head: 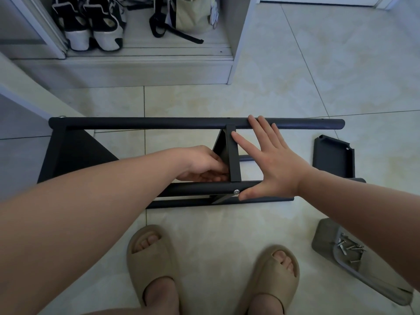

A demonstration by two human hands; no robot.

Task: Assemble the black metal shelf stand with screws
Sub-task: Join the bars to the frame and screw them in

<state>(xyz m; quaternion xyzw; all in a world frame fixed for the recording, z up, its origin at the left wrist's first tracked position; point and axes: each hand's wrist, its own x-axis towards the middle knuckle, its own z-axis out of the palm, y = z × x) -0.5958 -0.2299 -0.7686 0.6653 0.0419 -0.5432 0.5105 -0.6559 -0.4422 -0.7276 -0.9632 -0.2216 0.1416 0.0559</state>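
black shelf stand [159, 123] on its side on the tiles, right hand [272, 162] spread flat across its two tubes, left hand [200, 164] curled round its middle panel [234, 155], loose screws [351, 247] in a grey tray [325, 239] right of the stand

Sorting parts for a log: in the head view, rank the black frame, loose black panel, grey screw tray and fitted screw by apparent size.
1. black frame
2. grey screw tray, then loose black panel; the tray is nearer, so unsure
3. fitted screw
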